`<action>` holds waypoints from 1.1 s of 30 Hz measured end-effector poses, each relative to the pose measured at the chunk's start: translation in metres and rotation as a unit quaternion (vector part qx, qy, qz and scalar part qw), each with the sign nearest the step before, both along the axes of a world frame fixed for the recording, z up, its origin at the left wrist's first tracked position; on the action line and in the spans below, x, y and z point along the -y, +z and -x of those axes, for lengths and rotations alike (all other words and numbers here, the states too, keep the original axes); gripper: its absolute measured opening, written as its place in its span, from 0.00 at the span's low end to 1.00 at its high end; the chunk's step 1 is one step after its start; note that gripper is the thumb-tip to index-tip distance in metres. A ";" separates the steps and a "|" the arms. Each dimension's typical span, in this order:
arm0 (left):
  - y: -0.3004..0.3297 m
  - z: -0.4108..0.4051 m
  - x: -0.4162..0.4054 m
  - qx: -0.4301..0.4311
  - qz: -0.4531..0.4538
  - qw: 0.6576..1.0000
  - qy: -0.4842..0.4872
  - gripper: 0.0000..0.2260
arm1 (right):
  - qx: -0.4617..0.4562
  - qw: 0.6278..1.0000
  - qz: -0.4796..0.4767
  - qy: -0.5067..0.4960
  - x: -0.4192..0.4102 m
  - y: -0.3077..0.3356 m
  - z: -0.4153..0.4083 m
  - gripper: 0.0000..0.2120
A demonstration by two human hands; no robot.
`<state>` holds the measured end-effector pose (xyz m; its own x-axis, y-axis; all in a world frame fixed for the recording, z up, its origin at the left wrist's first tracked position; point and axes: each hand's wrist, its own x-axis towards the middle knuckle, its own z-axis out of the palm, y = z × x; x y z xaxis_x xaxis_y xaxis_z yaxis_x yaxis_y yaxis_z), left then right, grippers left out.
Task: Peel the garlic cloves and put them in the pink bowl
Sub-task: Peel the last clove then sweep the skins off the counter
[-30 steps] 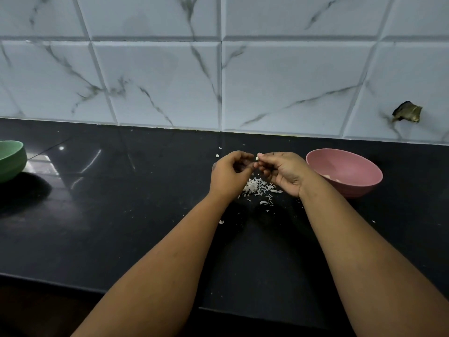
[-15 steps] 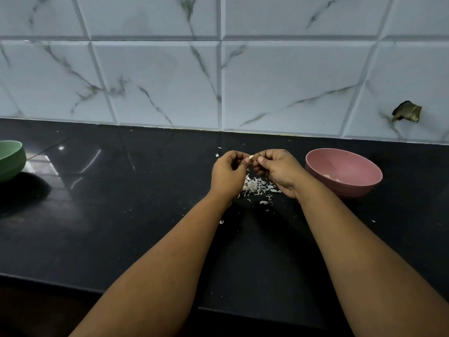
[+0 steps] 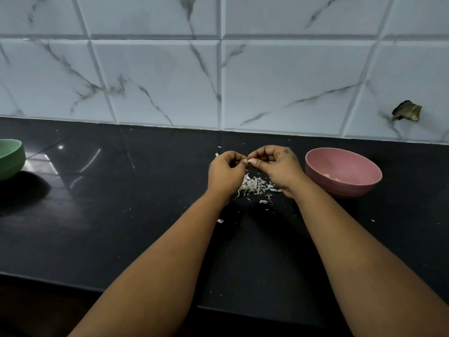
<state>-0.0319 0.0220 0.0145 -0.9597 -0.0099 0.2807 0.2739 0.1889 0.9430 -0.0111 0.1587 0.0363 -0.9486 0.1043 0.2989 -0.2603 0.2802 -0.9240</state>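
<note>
Both hands meet above the black counter, fingers curled. My left hand (image 3: 226,173) and my right hand (image 3: 277,166) pinch a small pale garlic clove (image 3: 246,162) between their fingertips; only a sliver of it shows. Under the hands lies a heap of white garlic skins (image 3: 256,186). The pink bowl (image 3: 345,164) stands just right of my right hand, with a few pale peeled pieces (image 3: 334,177) at its bottom.
A green bowl (image 3: 11,156) sits at the far left edge of the counter (image 3: 121,203). Stray skin flakes (image 3: 220,221) dot the surface near the hands. A marble-tiled wall (image 3: 218,81) rises behind, with a broken hole (image 3: 407,111) at the right.
The two hands have shifted slightly left and their fingertips have closed tighter on the clove. The bowls and the skin heap have stayed put.
</note>
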 end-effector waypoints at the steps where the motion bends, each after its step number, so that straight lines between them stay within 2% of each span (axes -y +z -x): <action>1: 0.000 0.000 0.000 0.001 0.001 1.000 0.000 0.04 | -0.002 1.000 0.000 0.001 0.000 0.000 0.000 0.07; 12: -0.001 0.005 0.002 0.075 -0.085 0.992 -0.048 0.08 | 0.011 1.000 -0.027 0.006 0.003 -0.001 0.002 0.07; 16: -0.004 0.005 0.003 0.052 -0.009 0.998 -0.022 0.07 | 0.019 0.999 -0.047 -0.011 0.003 -0.005 0.003 0.08; 19: -0.001 0.001 0.004 -0.010 0.105 0.994 0.002 0.05 | 0.016 0.997 -0.066 -0.029 0.004 -0.007 0.003 0.08; 22: 0.002 -0.001 0.004 -0.071 0.213 0.974 0.021 0.05 | -0.003 0.993 -0.110 -0.037 0.005 -0.009 0.004 0.06; 25: 0.001 0.000 0.004 -0.083 0.231 0.969 0.020 0.04 | -0.019 0.990 -0.139 -0.035 0.005 -0.010 0.005 0.07; 33: 0.000 0.001 0.005 -0.062 0.216 0.974 0.015 0.04 | -0.035 0.989 -0.142 -0.029 0.006 -0.011 0.004 0.06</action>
